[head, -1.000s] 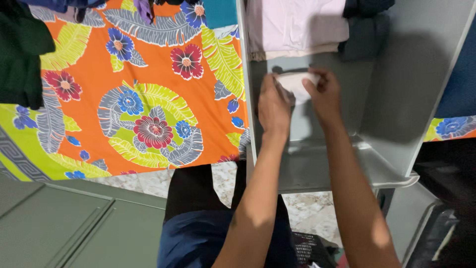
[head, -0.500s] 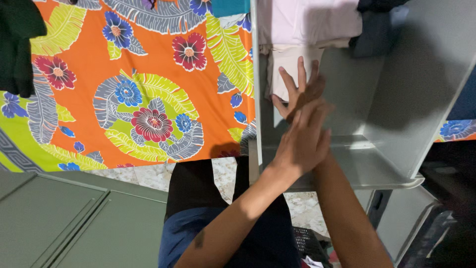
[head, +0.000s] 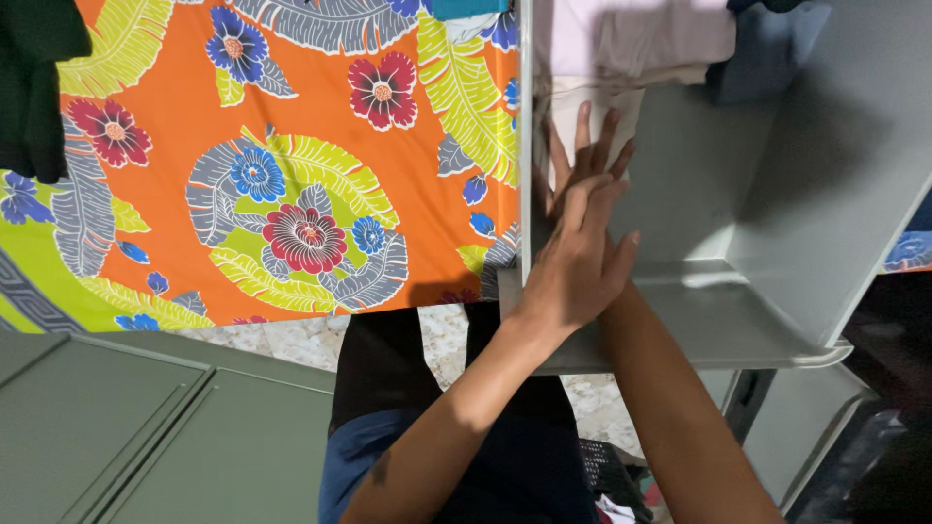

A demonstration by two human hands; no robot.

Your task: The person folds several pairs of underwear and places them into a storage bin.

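Left hand grip released, right hand flat, fingers pointing into shelf, folded cloth

I see a bright orange cloth printed with red and blue flowers, yellow-green leaves and grey feather shapes on the left. The shelf is plain pale grey. On it lie a cream folded cloth, a pale pink one and a dark blue one. Near left, a cabinet is dull green.

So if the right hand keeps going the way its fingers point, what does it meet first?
Probably the folded cream cloth its fingertips already reach, with the pale pink folded stack beyond; depth is unclear.
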